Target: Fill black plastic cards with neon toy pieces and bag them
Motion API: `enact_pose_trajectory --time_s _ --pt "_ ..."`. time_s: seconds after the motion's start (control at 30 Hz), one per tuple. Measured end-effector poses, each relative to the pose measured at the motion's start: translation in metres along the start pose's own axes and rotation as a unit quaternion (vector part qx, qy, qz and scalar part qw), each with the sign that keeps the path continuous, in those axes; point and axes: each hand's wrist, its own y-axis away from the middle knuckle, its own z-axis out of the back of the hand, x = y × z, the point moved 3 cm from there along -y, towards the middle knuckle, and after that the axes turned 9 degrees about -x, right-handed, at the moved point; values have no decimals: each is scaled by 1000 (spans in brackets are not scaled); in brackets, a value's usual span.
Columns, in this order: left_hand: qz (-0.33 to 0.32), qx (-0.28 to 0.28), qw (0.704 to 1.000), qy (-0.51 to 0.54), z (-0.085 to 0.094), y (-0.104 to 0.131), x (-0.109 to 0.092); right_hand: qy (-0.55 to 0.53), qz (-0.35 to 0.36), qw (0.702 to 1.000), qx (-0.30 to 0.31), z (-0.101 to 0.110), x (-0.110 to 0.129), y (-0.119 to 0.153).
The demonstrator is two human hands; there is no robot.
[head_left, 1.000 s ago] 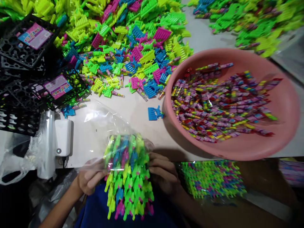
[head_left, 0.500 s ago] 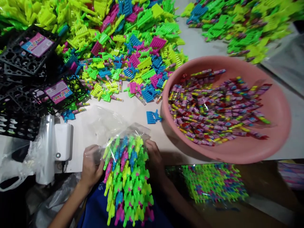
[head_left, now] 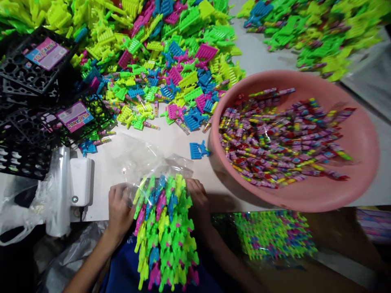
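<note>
A clear plastic bag (head_left: 143, 158) lies at the table's front edge, its open end spread over the white top. Rows of green, yellow, blue and pink plastic toys (head_left: 166, 232) hang below it towards my lap. My left hand (head_left: 120, 203) is closed on the bag's left side, fingers curled beside the toys. On the other side my right hand (head_left: 198, 199) has its fingers curled against the bag; the toys partly hide it. A single blue comb-shaped toy (head_left: 199, 150) rests on the table beyond my right hand.
A pink basin (head_left: 363, 162) of wrapped candy sticks (head_left: 275, 142) stands at the right. Loose toys (head_left: 183, 77) are heaped at the back. Black crates (head_left: 27, 81), a white power bank (head_left: 80, 181) and a plastic roll (head_left: 59, 195) sit left. A packed bag (head_left: 275, 234) lies below the table edge.
My left hand's fingers have shifted slightly on the bag, and the bag's open end has moved a little. The camera view has shifted slightly.
</note>
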Motion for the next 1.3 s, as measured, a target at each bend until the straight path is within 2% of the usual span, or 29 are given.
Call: enact_pose_trajectory --time_s 0.23,0.5,0.7,0.9,1.17,1.23,1.3 --pt "-30 -27 999 10 1 -3 -10 -21 14 999 32 8 2 12" --pt "-40 -37 998 25 0 -2 -12 0 3 1000 11 -1 5 -1" --pt "-44 -44 998 29 0 -1 -11 -9 -22 1000 14 -2 2 3" --pt "-34 -41 998 32 5 6 -14 -62 -60 995 41 12 8 13" --pt "-19 -17 998 63 19 14 -23 -124 -63 986 96 32 12 28" --pt "-10 -17 998 66 21 13 -21 -124 -81 985 88 36 13 23" --pt "11 -31 996 82 26 10 -18 -125 -96 986 52 41 16 12"
